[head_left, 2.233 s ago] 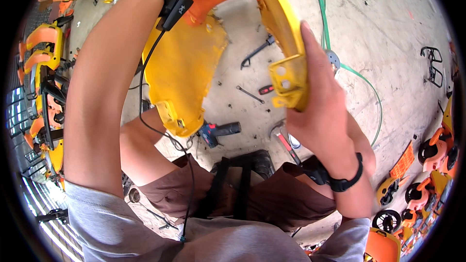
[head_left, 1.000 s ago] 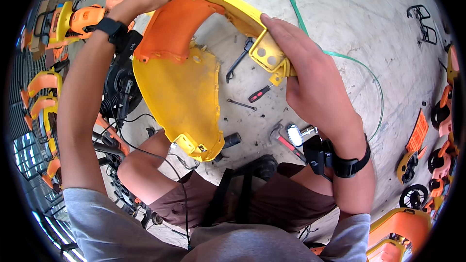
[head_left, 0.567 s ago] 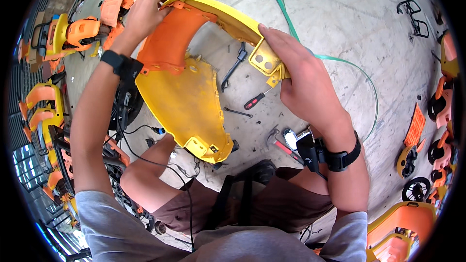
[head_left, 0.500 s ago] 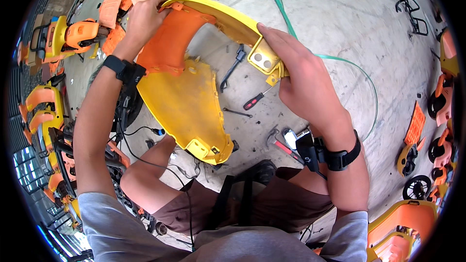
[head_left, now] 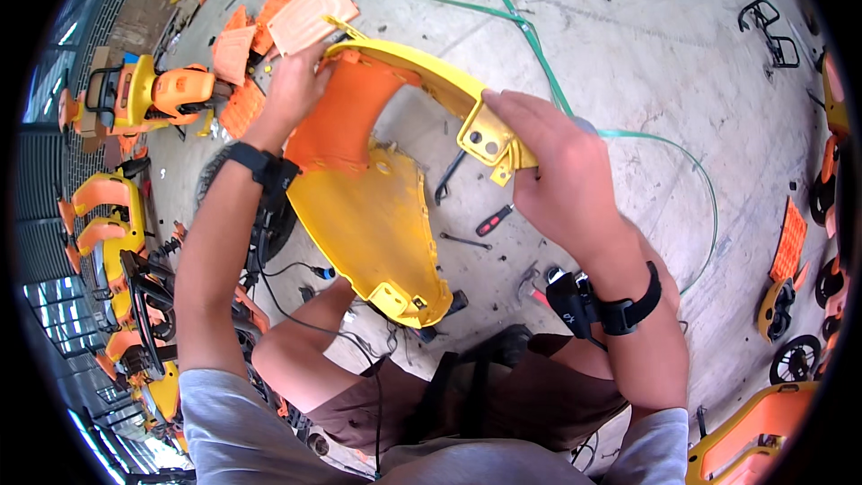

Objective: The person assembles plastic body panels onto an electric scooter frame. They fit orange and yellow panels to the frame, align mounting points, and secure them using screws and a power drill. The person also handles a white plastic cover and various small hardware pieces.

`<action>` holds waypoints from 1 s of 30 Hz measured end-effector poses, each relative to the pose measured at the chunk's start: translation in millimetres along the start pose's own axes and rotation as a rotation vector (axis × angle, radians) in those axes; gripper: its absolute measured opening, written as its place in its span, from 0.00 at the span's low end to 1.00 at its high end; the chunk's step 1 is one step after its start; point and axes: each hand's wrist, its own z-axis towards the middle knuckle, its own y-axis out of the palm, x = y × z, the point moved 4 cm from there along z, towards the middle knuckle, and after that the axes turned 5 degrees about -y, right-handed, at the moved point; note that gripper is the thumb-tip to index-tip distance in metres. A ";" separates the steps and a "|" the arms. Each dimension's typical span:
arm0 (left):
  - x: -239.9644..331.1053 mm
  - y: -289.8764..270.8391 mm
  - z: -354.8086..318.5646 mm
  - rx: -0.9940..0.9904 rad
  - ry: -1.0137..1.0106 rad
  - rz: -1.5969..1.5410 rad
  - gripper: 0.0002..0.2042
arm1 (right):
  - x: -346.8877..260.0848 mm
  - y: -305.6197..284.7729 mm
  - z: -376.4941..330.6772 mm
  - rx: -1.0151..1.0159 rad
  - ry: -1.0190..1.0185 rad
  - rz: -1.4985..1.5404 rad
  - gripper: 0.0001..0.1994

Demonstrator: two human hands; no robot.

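Yellow-and-orange plastic body panel (head_left: 377,207) held aloft over the concrete floor (head_left: 628,54).
Your left hand (head_left: 292,90) clamps its far orange edge, your right hand (head_left: 561,175) grips the bracket end; loosen either and it could swing down onto the screwdriver (head_left: 494,219) below.

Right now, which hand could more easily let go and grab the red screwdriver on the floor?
Probably the right hand. It grips the yellow shell at its bracket end, almost directly above the red screwdriver. The left hand holds the shell's far top edge, away from it.
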 end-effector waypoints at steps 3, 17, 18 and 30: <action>-4.7 -10.5 -18.9 0.010 -0.010 0.001 0.22 | 4.0 5.2 0.6 0.038 -0.023 -0.072 0.30; -49.7 -211.7 -301.1 0.294 -1.078 -1.624 0.18 | 40.8 3.0 -1.7 -0.114 0.220 -0.274 0.27; -58.1 -249.6 -319.6 0.388 -0.998 -1.631 0.17 | 41.2 3.8 -0.8 -0.122 0.219 -0.268 0.28; 12.7 -319.1 -521.2 -0.224 -1.128 -0.579 0.11 | 52.4 -1.8 -12.1 -0.269 0.296 -0.380 0.36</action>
